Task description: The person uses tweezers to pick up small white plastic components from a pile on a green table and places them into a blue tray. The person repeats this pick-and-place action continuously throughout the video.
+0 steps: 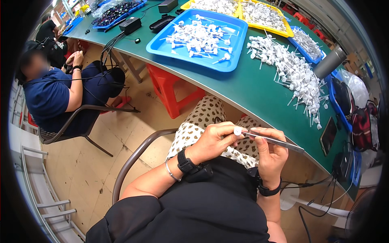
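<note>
My left hand (pixel 214 139) pinches a small white plastic pump part (pixel 237 131) above my lap, just below the table edge. My right hand (pixel 270 150) grips metal tweezers (pixel 279 142), whose tips touch that white part. Both wrists wear black bands; the left also has a thin bracelet. On the green table (pixel 247 87) ahead lies a loose heap of the same white pump parts (pixel 298 75). A blue tray (pixel 200 38) holds more of them.
Yellow trays (pixel 259 14) and another blue tray (pixel 306 42) with white parts stand farther back. A grey cylinder (pixel 330 61), a phone (pixel 328 135) and bags (pixel 362 121) lie at the right. A red stool (pixel 170 87) stands under the table. A seated person (pixel 54 95) is at the left.
</note>
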A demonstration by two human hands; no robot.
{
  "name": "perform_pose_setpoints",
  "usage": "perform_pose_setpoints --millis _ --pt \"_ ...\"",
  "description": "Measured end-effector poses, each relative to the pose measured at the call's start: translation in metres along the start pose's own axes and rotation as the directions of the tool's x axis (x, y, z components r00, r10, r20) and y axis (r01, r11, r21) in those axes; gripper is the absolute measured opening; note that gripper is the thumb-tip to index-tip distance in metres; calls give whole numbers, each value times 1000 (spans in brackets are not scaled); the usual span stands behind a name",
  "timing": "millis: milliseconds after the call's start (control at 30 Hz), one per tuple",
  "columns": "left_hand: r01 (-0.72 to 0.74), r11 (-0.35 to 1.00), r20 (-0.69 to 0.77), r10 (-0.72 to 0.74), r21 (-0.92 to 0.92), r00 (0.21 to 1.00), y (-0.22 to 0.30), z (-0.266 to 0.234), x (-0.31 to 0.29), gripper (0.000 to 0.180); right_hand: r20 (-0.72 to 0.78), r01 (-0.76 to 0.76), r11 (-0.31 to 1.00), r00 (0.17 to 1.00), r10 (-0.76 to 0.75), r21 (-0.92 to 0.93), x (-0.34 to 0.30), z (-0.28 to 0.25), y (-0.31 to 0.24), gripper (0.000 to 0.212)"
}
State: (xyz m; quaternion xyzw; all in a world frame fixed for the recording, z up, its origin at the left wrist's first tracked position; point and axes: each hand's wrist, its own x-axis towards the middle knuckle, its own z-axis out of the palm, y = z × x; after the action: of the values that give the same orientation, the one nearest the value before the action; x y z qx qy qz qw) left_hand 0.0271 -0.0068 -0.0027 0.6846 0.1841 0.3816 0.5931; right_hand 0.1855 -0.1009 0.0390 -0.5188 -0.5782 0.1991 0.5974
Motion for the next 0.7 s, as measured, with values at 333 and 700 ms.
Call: perform_pose_setpoints --millis 333,700 --pt "77 997 29 -77 10 997 0 -1 -1 20 21 -21 1000 1000 21 -17 -2 4 2 12" --pt "50 998 28 -51 35 998 0 0 -3 16 -54 -31 999 998 33 34 -2 13 5 12"
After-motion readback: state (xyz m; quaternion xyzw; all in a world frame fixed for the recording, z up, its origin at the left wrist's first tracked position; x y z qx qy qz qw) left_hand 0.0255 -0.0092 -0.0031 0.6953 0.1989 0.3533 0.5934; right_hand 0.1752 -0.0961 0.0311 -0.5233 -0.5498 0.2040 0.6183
